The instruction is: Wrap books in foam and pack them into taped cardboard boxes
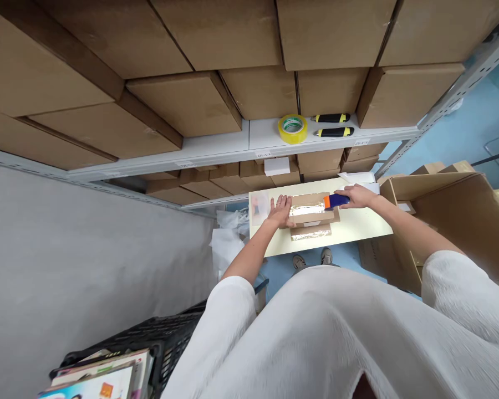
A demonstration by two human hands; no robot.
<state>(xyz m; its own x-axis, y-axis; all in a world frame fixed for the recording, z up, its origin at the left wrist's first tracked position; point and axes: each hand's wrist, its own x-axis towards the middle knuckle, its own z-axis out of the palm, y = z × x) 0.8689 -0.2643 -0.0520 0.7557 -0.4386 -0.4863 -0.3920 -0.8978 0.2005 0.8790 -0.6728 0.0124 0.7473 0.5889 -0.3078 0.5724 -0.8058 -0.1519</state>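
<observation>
On a pale yellow board (374, 224) lies a flat cardboard box (307, 199) with shiny clear tape across its top. My left hand (280, 211) rests on the box's left end with its fingers spread, holding nothing. In my right hand (357, 196) is a scraper (337, 200) with a dark blue handle and an orange head. The scraper's orange end is at the right part of the taped surface; whether it touches, I cannot tell. Along the box's near side a cardboard flap (311, 233), also shiny with tape, sticks out toward me.
A yellow tape roll (292, 129) and two utility knives (335, 132) lie on the metal shelf (216, 147) ahead, among stacked cartons (332, 91). A large open carton (453, 221) stands to the right. At lower left is a black crate (172, 338) with books.
</observation>
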